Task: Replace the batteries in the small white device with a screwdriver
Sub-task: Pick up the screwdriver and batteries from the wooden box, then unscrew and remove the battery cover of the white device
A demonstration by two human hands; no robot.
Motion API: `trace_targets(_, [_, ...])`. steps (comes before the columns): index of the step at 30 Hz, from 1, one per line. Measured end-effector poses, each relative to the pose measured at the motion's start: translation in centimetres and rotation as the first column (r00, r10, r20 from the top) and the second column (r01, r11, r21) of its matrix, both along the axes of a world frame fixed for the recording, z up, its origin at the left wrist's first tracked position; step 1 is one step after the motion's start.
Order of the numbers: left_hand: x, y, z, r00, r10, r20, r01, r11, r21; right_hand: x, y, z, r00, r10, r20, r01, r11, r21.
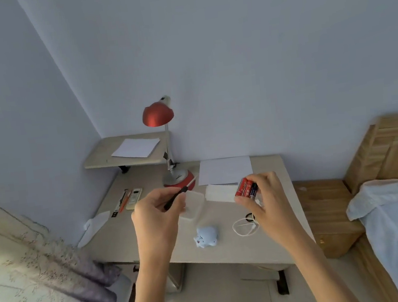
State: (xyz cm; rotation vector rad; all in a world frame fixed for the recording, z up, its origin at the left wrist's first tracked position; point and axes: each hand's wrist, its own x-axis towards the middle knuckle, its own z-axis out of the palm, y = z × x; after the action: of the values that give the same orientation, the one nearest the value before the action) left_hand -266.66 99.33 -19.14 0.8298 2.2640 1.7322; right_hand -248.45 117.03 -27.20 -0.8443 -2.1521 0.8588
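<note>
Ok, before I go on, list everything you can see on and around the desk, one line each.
screwdriver: 1, black handle with pale shaft, held in the left hand above the desk
batteries: a pack, count unclear, red and dark, held in the right hand
small white device: 1, pale, animal-shaped, front centre of desk
clear container: 1, behind the device
desk lamp: 1, red, back of desk
paper sheets: white, back right of desk
remote: 1, white, left of desk
white cord: 1, looped, right of device
shelf: 1, beige, back left
hands: left hand, right hand, both gripping
</note>
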Motion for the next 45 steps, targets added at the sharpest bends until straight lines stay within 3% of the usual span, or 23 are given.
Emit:
trace_targets(10, [-10.5,9.4,-5.3,0.994,-0.035,0.100,0.045,0.994,-0.104,-10.8,11.5,-7.5,0.986,-0.029,0.164,0.040,0.997,-0.067])
trace_targets(18, [-15.1,14.6,-12.7,0.987,-0.046,0.156,0.081,0.970,-0.228,-18.1,18.9,-20.1,0.936,0.020,0.350,0.009,0.997,-0.081])
trace_targets(26, [-15.7,17.3,-20.5,0.953,0.068,0.296,0.024,0.955,-0.296,-21.0,23.4,-31.2,0.868,0.116,0.483,-0.082,0.992,-0.091])
trace_targets(33, [-15.6,17.9,-23.4,0.938,0.114,0.328,0.006,0.939,-0.344,-21.2,24.9,-34.9,0.795,0.174,0.581,-0.155,0.984,-0.083])
trace_targets(45, [-15.2,16.0,-23.2,0.947,0.129,0.295,0.004,0.911,-0.413,-21.1,25.2,-34.8,0.773,0.189,0.605,-0.174,0.981,-0.084])
